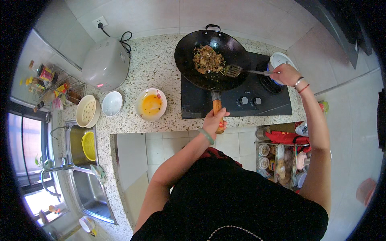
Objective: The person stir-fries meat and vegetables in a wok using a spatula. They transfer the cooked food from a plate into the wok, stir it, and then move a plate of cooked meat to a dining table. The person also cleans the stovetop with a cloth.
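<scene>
A black wok (233, 50) sits over the left side of the black gas stove (197, 105). My left hand (215, 119) is wrapped round the wok's wooden handle (217, 106), which points toward me. Browned, chopped food (208, 59) lies heaped in the wok, left of its middle. My right hand (286, 74) grips the far end of a slotted metal spatula (250, 71). The spatula's head rests in the wok at the right edge of the food. A white-lidded container (281, 60) stands just behind my right hand.
Left of the stove are a bowl of yellow-orange liquid (152, 105), a white bowl (112, 103) and a cream strainer (88, 111). A rice cooker (105, 64) stands behind them. A double sink (93, 195) holds a yellow basket (88, 146). A range hood (337, 28) overhangs the right.
</scene>
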`<state>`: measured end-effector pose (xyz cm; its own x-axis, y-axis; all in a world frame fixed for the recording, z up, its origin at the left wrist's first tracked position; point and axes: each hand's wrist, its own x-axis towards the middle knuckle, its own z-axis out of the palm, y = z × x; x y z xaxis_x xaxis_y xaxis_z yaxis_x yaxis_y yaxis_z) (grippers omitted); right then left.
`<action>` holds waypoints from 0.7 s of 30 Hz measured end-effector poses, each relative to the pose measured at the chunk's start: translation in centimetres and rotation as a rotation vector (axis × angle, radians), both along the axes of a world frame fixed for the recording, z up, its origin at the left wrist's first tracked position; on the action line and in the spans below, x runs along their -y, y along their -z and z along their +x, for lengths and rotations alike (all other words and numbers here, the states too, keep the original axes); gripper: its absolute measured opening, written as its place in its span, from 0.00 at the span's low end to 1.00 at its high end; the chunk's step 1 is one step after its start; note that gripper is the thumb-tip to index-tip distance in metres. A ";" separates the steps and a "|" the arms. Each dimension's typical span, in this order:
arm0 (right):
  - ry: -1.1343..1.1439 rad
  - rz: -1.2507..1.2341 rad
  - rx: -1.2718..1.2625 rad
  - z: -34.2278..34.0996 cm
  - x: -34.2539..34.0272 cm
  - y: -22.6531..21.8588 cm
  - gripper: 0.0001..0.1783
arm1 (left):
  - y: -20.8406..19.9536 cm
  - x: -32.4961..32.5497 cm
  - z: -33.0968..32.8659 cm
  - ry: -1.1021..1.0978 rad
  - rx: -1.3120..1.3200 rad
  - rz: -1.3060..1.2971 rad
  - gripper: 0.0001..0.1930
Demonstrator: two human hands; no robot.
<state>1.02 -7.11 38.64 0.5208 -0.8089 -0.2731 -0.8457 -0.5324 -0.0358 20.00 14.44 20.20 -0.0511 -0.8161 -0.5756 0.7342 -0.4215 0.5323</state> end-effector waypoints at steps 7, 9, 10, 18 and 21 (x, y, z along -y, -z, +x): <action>0.070 -0.108 0.088 2.0 7.8 6.3 0.17 | -0.5 0.0 0.0 0.017 0.004 -0.013 0.17; -0.012 -0.123 0.106 3.6 8.4 6.1 0.17 | -0.6 -0.1 0.0 -0.003 0.002 -0.013 0.17; -0.078 -0.127 0.112 4.7 8.1 5.3 0.17 | -0.6 -0.2 0.0 -0.015 0.003 -0.011 0.17; -0.504 -0.485 0.009 5.3 1.0 5.8 0.31 | -0.4 -0.1 -0.1 -0.037 -0.002 -0.002 0.16; -0.447 -0.569 0.008 1.8 -2.1 6.9 0.33 | -0.3 0.1 -0.2 -0.017 0.007 -0.003 0.16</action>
